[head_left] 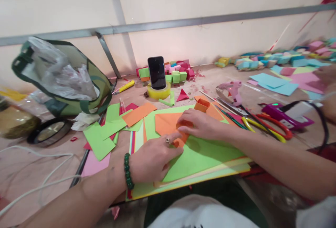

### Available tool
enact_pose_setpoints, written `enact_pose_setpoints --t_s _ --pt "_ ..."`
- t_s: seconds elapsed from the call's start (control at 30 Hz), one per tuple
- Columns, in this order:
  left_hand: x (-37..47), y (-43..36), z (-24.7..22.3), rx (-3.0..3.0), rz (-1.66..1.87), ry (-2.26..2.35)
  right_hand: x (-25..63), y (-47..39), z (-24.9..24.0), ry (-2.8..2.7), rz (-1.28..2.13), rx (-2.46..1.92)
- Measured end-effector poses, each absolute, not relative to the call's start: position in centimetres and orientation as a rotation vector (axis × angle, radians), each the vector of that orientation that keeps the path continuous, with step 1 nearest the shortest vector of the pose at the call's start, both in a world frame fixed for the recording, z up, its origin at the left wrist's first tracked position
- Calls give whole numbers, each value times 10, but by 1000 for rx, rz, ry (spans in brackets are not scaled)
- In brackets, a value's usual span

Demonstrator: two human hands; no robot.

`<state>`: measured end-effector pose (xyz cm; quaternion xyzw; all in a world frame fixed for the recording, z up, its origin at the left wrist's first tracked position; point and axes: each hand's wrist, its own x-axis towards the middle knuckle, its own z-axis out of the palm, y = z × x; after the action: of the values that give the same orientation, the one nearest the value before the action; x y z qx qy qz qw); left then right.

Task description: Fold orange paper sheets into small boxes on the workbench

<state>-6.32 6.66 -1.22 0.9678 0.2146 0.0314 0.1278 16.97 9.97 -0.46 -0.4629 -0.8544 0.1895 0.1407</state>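
Note:
An orange paper (166,122) lies on a stack of coloured sheets with a light green sheet (207,156) on top. Its near end curls up between my hands. My left hand (154,156), with a green bead bracelet and a ring, has its index finger and thumb closed around the curled near end. From the right, my right hand (198,124) grips a bent part of the same paper between thumb and fingers. Just beyond that hand stands a small folded orange paper box (202,104). Parts of the orange paper are hidden under my fingers.
Green paper pieces (99,140) lie left. Behind stands a phone (156,73) on a yellow tape roll (159,91). At right are scissors (274,124), a pink glue gun (233,91) and a purple device (286,116). A bag (97,77) stands left. Another person's hand (329,95) shows far right.

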Motion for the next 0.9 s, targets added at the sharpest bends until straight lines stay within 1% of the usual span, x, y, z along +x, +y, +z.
enact_pose_setpoints --t_s 0.13,0.33,0.5,0.7,0.9 --pt "-64 65 -8 2786 24 619 164 101 -14 -2365 672 -1432" --pt "-63 64 -9 2805 55 566 165 102 -18 -2264 796 -1576" --pt "-62 65 -7 2818 -30 616 167 103 -15 -2279 770 -1606" --pt "-63 65 -5 2811 -56 602 172 105 -19 -2321 751 -1496" --pt "-62 64 -5 2791 -45 594 168 104 -24 -2324 609 -1582"
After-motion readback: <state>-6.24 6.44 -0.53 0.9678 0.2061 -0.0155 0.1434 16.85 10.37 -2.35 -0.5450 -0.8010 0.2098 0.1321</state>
